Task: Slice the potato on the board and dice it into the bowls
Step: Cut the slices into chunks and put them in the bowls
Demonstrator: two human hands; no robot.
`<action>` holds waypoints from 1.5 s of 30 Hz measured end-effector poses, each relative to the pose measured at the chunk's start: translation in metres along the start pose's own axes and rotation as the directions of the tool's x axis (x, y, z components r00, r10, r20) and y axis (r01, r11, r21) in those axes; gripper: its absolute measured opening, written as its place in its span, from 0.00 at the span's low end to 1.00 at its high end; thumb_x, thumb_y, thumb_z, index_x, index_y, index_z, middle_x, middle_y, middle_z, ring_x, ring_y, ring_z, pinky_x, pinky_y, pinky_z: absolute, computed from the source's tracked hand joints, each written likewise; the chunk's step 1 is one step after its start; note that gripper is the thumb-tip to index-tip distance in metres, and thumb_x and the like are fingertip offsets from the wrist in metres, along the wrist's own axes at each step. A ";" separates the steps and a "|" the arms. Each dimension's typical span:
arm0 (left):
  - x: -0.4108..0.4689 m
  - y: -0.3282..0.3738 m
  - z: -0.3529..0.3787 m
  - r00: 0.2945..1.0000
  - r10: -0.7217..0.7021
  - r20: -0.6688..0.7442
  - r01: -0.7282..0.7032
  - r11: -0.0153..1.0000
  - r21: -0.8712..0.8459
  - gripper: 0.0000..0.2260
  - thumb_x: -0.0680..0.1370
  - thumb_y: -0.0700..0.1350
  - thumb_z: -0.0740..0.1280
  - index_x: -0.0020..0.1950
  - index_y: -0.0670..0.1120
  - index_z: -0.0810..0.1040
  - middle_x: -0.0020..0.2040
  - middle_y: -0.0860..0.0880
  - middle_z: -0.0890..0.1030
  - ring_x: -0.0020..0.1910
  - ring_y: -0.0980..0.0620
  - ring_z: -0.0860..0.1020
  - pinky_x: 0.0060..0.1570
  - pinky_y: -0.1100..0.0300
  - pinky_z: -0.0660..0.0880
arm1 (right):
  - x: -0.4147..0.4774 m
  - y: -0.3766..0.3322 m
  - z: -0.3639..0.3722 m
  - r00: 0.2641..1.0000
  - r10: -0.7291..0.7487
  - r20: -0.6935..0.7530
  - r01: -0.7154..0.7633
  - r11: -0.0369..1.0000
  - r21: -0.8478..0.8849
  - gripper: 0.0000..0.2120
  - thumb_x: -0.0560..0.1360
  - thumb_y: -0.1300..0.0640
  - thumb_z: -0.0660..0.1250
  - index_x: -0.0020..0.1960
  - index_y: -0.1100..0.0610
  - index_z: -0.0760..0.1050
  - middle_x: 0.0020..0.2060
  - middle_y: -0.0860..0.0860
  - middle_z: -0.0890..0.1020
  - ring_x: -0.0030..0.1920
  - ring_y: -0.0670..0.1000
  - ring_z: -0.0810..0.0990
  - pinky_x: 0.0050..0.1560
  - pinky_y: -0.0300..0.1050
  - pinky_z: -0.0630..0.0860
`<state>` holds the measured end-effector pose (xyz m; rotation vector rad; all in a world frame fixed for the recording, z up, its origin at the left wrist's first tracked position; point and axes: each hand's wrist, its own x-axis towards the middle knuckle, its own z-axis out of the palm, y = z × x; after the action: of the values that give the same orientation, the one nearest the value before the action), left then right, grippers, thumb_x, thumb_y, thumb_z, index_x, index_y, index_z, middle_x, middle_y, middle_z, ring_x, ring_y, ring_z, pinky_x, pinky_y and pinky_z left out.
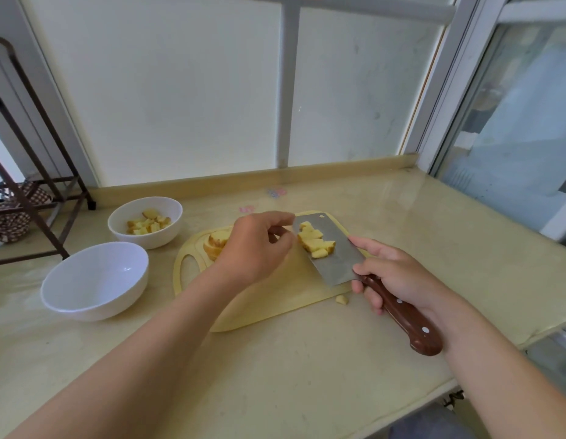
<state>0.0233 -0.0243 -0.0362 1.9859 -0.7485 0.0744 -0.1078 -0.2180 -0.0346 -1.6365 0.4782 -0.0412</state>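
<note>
Several potato cubes (316,240) beside left hand (256,245)

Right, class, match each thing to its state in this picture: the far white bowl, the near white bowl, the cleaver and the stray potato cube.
Things:
1 far white bowl
2 near white bowl
3 cleaver
4 stray potato cube

States:
A lies alone at the cutting board edge
B empty
C has potato dice inside
D carries diced potato on its flat blade

Pairs: 1-C, 2-B, 3-D, 4-A
</note>
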 end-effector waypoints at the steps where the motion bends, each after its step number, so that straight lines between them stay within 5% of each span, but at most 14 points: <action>1: 0.002 0.004 -0.004 1.000 0.000 -0.025 0.000 1.000 -0.010 0.14 0.77 0.41 0.68 0.62 0.48 0.81 0.47 0.60 0.80 0.43 0.65 0.78 0.47 0.76 0.72 | 0.001 -0.003 0.001 1.000 0.001 0.002 -0.001 1.000 0.022 0.29 0.82 0.68 0.60 0.80 0.49 0.65 0.30 0.57 0.79 0.21 0.52 0.71 0.23 0.40 0.70; 4: 0.009 0.018 -0.029 0.996 0.043 -0.076 -0.041 0.999 0.025 0.13 0.78 0.41 0.66 0.61 0.50 0.80 0.47 0.62 0.79 0.41 0.63 0.77 0.43 0.73 0.73 | 0.006 -0.018 0.011 0.999 -0.030 0.035 0.029 0.998 0.050 0.28 0.81 0.68 0.60 0.78 0.49 0.66 0.30 0.58 0.78 0.21 0.52 0.71 0.22 0.41 0.70; 8: 0.020 0.024 -0.089 0.986 0.147 -0.076 -0.126 0.966 0.227 0.20 0.77 0.52 0.69 0.68 0.50 0.75 0.59 0.56 0.78 0.56 0.60 0.76 0.54 0.62 0.74 | 0.019 -0.052 0.044 0.989 -0.094 0.116 0.089 0.995 0.052 0.26 0.80 0.69 0.58 0.74 0.50 0.71 0.30 0.59 0.79 0.22 0.52 0.71 0.23 0.43 0.71; 12: 0.022 0.012 -0.138 0.999 -0.011 -0.035 0.023 0.932 0.361 0.29 0.72 0.65 0.69 0.70 0.55 0.72 0.64 0.58 0.74 0.61 0.59 0.72 0.61 0.59 0.71 | 0.036 -0.087 0.094 0.968 -0.127 0.218 0.126 0.992 0.021 0.22 0.80 0.70 0.57 0.67 0.51 0.73 0.29 0.59 0.79 0.21 0.52 0.72 0.23 0.42 0.71; 15: 0.020 -0.002 -0.157 0.997 -0.078 -0.004 0.073 0.908 0.413 0.31 0.71 0.64 0.70 0.71 0.56 0.71 0.66 0.59 0.73 0.64 0.60 0.70 0.62 0.62 0.67 | 0.047 -0.107 0.130 0.958 -0.112 0.265 0.116 0.993 0.000 0.18 0.80 0.70 0.57 0.54 0.48 0.75 0.29 0.60 0.79 0.21 0.52 0.72 0.22 0.41 0.71; 18: 0.018 -0.015 -0.173 0.995 -0.074 0.062 0.050 0.947 0.319 0.25 0.75 0.58 0.70 0.71 0.60 0.71 0.70 0.63 0.71 0.69 0.63 0.67 0.70 0.57 0.66 | 0.055 -0.120 0.156 0.941 -0.089 0.328 0.104 0.994 -0.029 0.17 0.80 0.69 0.57 0.58 0.51 0.75 0.29 0.61 0.79 0.21 0.52 0.71 0.22 0.40 0.71; 23: 0.018 -0.028 -0.180 0.980 -0.148 0.136 0.102 0.949 0.300 0.21 0.78 0.54 0.68 0.70 0.65 0.71 0.75 0.61 0.64 0.73 0.62 0.62 0.71 0.59 0.60 | 0.062 -0.133 0.184 0.922 -0.068 0.380 0.122 0.985 -0.120 0.18 0.80 0.68 0.56 0.48 0.47 0.75 0.28 0.59 0.79 0.22 0.51 0.71 0.24 0.38 0.69; 26: 0.020 -0.035 -0.176 0.982 -0.140 0.126 0.090 0.937 0.337 0.15 0.79 0.51 0.67 0.66 0.60 0.77 0.70 0.62 0.69 0.69 0.69 0.62 0.64 0.66 0.60 | 0.066 -0.134 0.194 0.914 -0.060 0.401 0.159 0.963 -0.219 0.17 0.80 0.67 0.55 0.52 0.49 0.77 0.29 0.59 0.81 0.22 0.52 0.72 0.24 0.39 0.70; 29: 0.023 -0.043 -0.170 0.986 -0.153 0.073 0.119 0.931 0.345 0.12 0.79 0.49 0.68 0.62 0.57 0.81 0.66 0.59 0.76 0.66 0.62 0.72 0.59 0.68 0.64 | 0.066 -0.136 0.198 0.917 -0.062 0.395 0.182 0.944 -0.274 0.16 0.79 0.68 0.56 0.48 0.49 0.75 0.34 0.62 0.82 0.24 0.53 0.74 0.26 0.41 0.71; 35: 0.026 -0.058 -0.163 0.983 -0.177 -0.039 0.179 0.917 0.356 0.09 0.78 0.47 0.69 0.56 0.56 0.84 0.54 0.56 0.84 0.53 0.56 0.81 0.58 0.55 0.77 | 0.067 -0.136 0.196 0.917 -0.016 0.398 0.151 0.939 -0.310 0.16 0.80 0.67 0.55 0.48 0.46 0.71 0.35 0.62 0.83 0.24 0.52 0.74 0.26 0.41 0.73; 45: 0.023 -0.073 -0.168 0.959 -0.246 -0.142 0.284 0.845 0.452 0.10 0.80 0.43 0.65 0.58 0.48 0.83 0.50 0.51 0.83 0.45 0.54 0.77 0.46 0.62 0.71 | 0.066 -0.147 0.173 0.928 -0.081 0.364 0.223 0.903 -0.367 0.16 0.79 0.66 0.57 0.54 0.47 0.73 0.34 0.60 0.85 0.24 0.52 0.77 0.28 0.43 0.75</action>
<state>0.1225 0.1263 0.0034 2.5185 -0.4172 0.1829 0.0464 -0.0701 0.0664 -2.0359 0.0858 0.2362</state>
